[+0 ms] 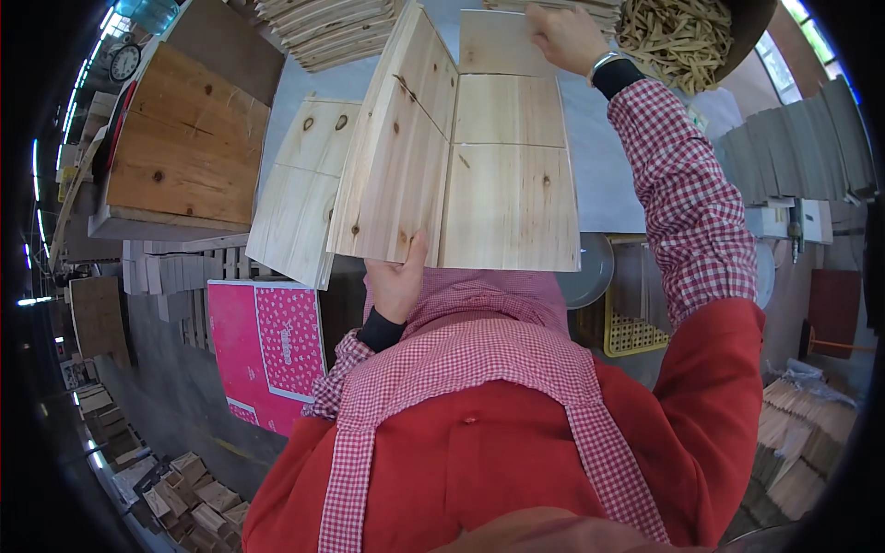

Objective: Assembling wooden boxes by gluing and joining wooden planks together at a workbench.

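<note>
The pale surface (604,203) is the largest of the things at work, its near edge facing the person's waist. Beside its left edge stands a big brown wooden block (189,138). Next in size come the light, knotty boards. The flat board (507,207) lies at the middle of the near edge and juts past it, two grooves running across. The tilted board (396,170) leans up along its left side. The left board (300,198) is nearer the surface's left edge, its near end also overhanging. Smaller are the slat stacks, one toward the far left corner (336,32) and one at the far edge (590,5), and the heap of thin wood strips (678,41) by the far right corner.

The left hand (398,281) grips the tilted board's near edge, thumb on its face. The right hand (567,39) has its fingers bent at the flat board's far right corner; I cannot tell whether they pinch it.

A slackened left grip could let the tilted board drop; the overhang could tip the left board if it were knocked.

Counted: two hands, three board groups (layers unclear), two slat stacks, one block, one heap, its strips too tangled to count.
</note>
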A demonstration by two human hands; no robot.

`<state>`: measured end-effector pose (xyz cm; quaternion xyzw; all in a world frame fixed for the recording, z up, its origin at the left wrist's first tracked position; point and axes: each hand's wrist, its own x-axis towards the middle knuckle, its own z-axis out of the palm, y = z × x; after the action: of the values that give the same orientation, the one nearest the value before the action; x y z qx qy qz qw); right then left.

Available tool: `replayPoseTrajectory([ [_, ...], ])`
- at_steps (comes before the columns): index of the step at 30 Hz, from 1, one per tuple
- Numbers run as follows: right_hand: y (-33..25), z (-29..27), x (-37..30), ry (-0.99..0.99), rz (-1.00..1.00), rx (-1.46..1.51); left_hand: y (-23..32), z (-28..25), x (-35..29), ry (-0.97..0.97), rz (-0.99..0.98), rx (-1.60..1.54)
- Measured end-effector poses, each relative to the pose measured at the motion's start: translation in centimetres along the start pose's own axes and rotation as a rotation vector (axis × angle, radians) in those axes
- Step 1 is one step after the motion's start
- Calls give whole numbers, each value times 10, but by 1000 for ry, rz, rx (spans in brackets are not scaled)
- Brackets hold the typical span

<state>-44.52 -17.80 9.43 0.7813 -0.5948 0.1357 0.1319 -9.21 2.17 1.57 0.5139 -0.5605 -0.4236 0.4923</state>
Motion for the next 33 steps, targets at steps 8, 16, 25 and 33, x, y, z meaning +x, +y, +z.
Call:
replayPoseTrajectory([
  [8,-9,-9,20,-91,20,31,-7,-4,-1,-10,1,27],
  [16,-5,6,34,-39,102,-3,8,4,-1,-41,67,137],
  [25,-20,-11,25,-40,65,27,11,3,-1,-154,80,241],
  [33,-5,12,31,22,13,-15,22,10,3,-165,179,253],
])
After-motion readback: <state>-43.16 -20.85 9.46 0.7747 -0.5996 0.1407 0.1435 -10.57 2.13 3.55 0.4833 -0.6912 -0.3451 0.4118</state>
